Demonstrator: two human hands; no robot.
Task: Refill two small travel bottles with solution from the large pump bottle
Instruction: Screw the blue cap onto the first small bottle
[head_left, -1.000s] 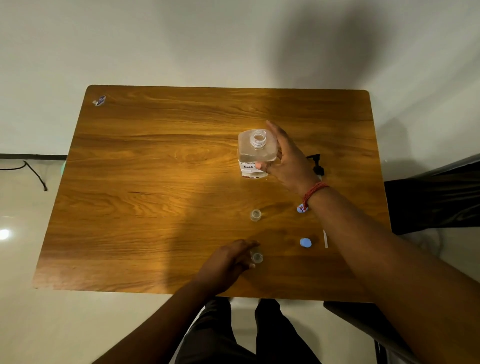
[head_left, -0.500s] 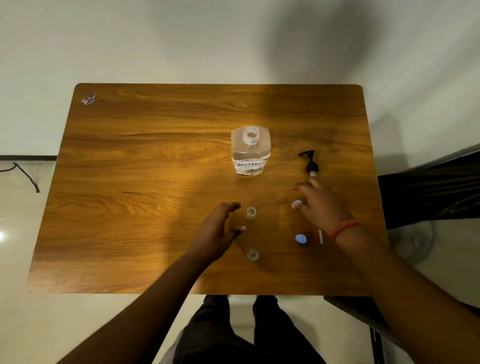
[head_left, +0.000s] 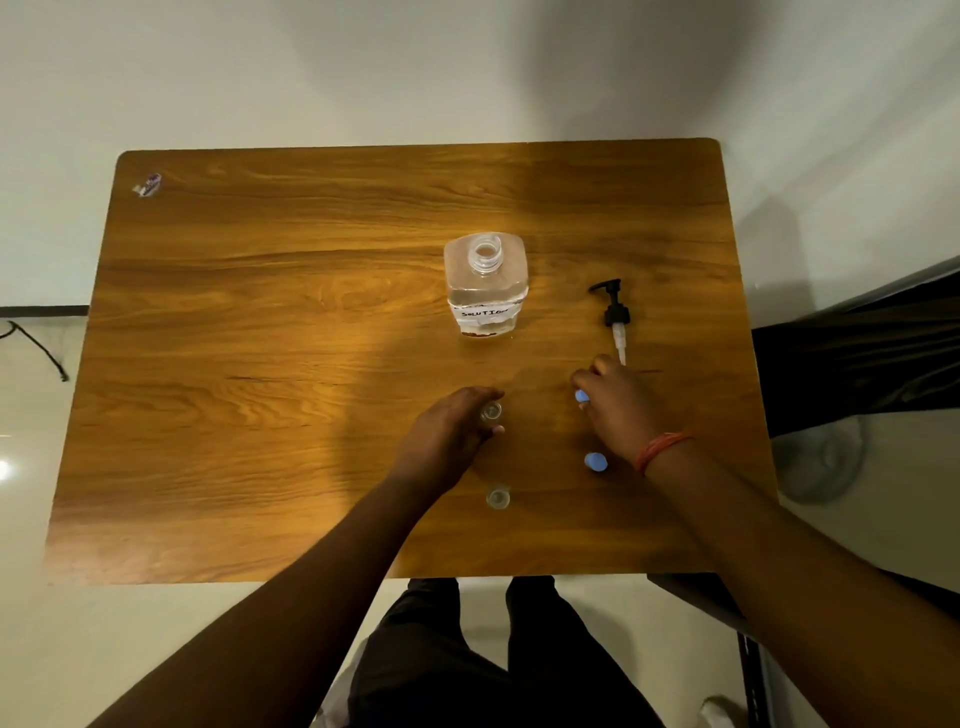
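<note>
Table (head_left: 260, 364), wooden, brown grain, seen from above against a pale wall.

Large bottle (head_left: 485, 283), clear, square-shouldered, upright near the middle of the table toward the far side; neck uncapped, liquid inside, white label reading "SOLUTION" on the near face.

Pump head (head_left: 613, 312), black with a white tube, lying flat on the table to the right of the large bottle, apart from it, tube end pointing toward the person.

Small bottle, farther one (head_left: 491, 411), clear, upright, mouth uncapped, in front of the large bottle. Left hand (head_left: 447, 436) is curled round it from the left, thumb and fingers on either side of its body.

Small bottle, nearer one (head_left: 497, 498), clear, upright, mouth uncapped, standing free closer to the table's near edge, just beside the left forearm and not touched.

Blue cap, farther one (head_left: 582, 396), at the fingertips of the right hand (head_left: 618, 410), which is bent down over it and pinches it; whether the cap rests on the table cannot be told. Red-orange thread band (head_left: 662, 449) on the right wrist.

Blue cap, nearer one (head_left: 596, 461), lying on the table just beside the right wrist, free.

Small sticker or wrapper (head_left: 148, 185) at the far left corner of the table.

Dark cable (head_left: 36, 348) on the floor at left.
</note>
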